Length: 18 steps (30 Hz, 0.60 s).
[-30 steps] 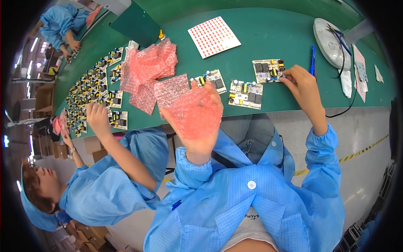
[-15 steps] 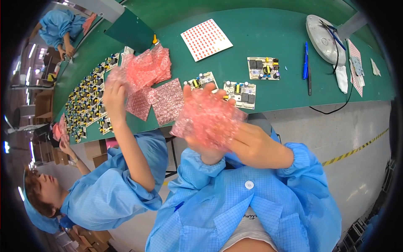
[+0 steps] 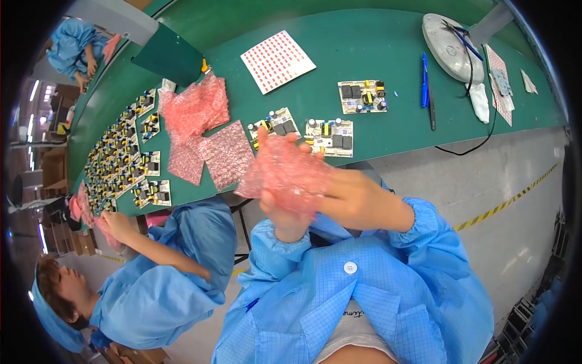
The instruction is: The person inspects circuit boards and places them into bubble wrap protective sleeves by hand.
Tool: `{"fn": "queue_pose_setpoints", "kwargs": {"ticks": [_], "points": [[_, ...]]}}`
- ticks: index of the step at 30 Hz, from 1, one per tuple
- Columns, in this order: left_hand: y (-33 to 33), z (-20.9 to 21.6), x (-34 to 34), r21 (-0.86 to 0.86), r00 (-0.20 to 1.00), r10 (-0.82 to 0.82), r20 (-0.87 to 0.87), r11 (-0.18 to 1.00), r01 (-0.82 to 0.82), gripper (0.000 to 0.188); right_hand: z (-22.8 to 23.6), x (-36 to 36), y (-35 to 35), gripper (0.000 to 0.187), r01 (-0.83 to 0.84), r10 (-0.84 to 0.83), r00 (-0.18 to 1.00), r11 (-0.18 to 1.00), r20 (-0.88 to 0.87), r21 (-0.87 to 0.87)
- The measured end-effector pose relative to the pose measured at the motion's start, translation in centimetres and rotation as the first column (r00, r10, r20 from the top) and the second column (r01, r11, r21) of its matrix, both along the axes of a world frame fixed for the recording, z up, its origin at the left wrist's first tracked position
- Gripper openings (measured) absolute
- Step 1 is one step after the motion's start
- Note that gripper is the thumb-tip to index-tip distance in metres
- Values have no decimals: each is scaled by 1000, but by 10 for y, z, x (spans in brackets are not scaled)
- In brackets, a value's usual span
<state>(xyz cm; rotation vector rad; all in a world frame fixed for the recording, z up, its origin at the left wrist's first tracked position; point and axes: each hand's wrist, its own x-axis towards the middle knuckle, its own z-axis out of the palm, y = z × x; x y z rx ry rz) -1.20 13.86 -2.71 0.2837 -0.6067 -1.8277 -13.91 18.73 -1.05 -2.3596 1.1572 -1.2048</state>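
Observation:
A pink bubble-wrap bag [image 3: 288, 176] is between my hands, just in front of the table edge. My left hand [image 3: 282, 219] holds it from beneath, with the thumb on the near side and fingertips showing past the far edge. My right hand [image 3: 357, 193] comes in from the right and grips the bag's right side; its fingertips are covered by the pink film, and whether they are inside the bag I cannot tell. Beyond the bag lie two circuit boards, one on the left [image 3: 276, 124] and one on the right [image 3: 329, 137]. Farther back is a third circuit board [image 3: 362, 97].
Pink bubble-wrap bags [image 3: 197, 109] lie to the left, beside rows of circuit boards [image 3: 118, 155]. A co-worker's hand [image 3: 116, 225] holds pink wrap at the table's left edge. A label sheet [image 3: 279, 62], blue pen [image 3: 424, 82], black tweezers [image 3: 432, 109] and pliers [image 3: 464, 39] lie farther back.
The view has shifted slightly. My hands still hold the bag, which is turned a little. The co-worker's raised hand has left the bag pile and come down at the left table edge.

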Motion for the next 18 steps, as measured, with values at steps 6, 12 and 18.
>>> {"fn": "queue_pose_setpoints", "kwargs": {"ticks": [6,12,18], "points": [[-28,0,19,216,931,17,-366,974,67,82,2,-65,-7,26,739,-767,608,641,203,207],[-34,4,15,230,923,2,-386,969,94,77,-31,-103,-14,24,729,-759,650,637,37,249],[-37,-4,6,128,976,99,-193,989,-75,75,-6,-89,-3,16,715,-745,653,666,134,215]]}}
